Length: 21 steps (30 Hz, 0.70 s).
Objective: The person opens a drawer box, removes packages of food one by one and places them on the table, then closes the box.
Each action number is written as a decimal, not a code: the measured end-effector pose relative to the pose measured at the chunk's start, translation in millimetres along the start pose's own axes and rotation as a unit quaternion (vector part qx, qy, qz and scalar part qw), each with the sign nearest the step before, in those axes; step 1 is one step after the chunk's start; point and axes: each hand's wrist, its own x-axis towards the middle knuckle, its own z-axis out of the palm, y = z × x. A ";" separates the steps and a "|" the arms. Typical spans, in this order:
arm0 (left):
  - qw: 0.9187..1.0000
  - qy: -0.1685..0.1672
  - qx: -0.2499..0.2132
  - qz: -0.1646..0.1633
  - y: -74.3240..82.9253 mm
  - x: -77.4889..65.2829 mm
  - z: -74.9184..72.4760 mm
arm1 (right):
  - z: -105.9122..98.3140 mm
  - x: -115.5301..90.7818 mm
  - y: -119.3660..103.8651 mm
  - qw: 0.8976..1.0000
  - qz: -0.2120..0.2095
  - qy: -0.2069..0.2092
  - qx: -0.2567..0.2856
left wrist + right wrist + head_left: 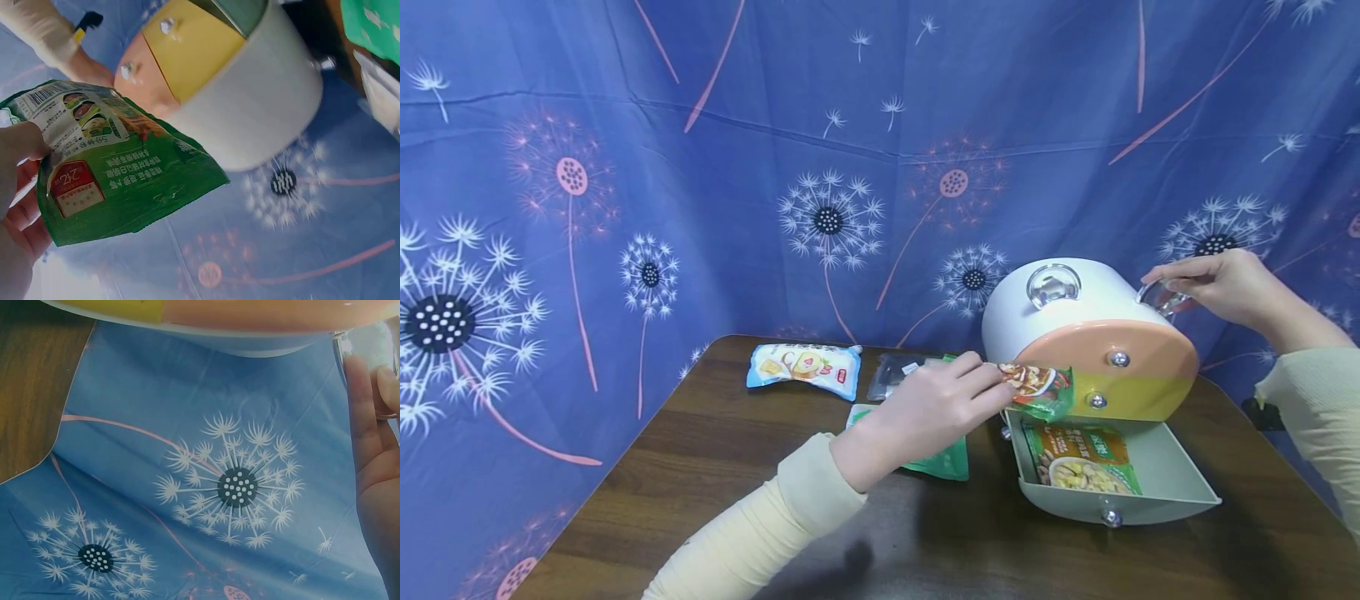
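My left hand (934,407) pinches a green food packet (125,169) by one end, between the thumb and fingers. In the head view this packet's picture side hangs above the open bottom drawer (1172,471) of a rounded storage box (1011,312). My right hand (1236,287) grips the clear, chrome-rimmed ear-shaped piece (375,356) at the box's top right, thumb on one side and fingers on the other. Inside the pale green drawer lies an orange and green food packet (1090,458). The orange and yellow drawers above it are closed.
Left of the box, a green packet (951,462) lies partly under my left forearm and hand. Behind it is a dark clear packet (891,375). A white and blue snack bag (805,367) sits farther left. A blue dandelion-print cloth (737,208) hangs behind the wooden table (662,483).
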 end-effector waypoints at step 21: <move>0.999 -0.020 -0.007 -0.040 -45.5 -65.7 -16.2 | -6.0 0.1 -1.1 0.999 0.006 -0.041 -0.010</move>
